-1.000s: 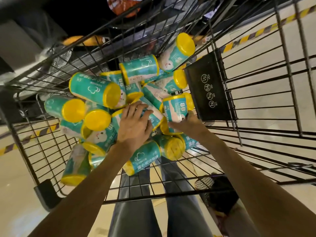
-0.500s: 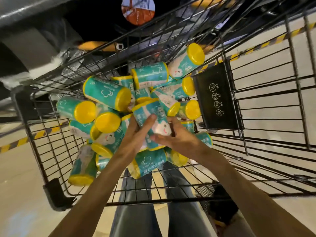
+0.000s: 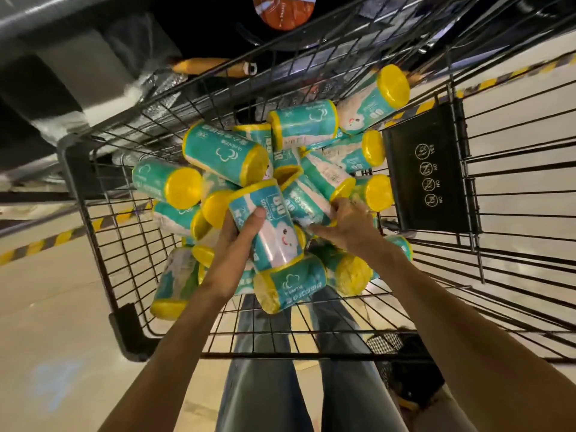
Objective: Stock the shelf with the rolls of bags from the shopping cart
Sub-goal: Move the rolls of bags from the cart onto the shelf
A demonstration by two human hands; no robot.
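My left hand (image 3: pixel 241 232) grips one roll (image 3: pixel 268 227) above the cart (image 3: pixel 103 232) pile, my right hand (image 3: pixel 346 222) clutches another roll (image 3: pixel 307 202).

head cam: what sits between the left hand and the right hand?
In the head view, two teal rolls lie between them: the left hand grips the smiling-cloud roll, and the right hand holds a second roll beside it.

Rolls of bags (image 3: pixel 224 157) crowd the shopping cart (image 3: pixel 103 219) middle; bare wire floor lies open near and right.
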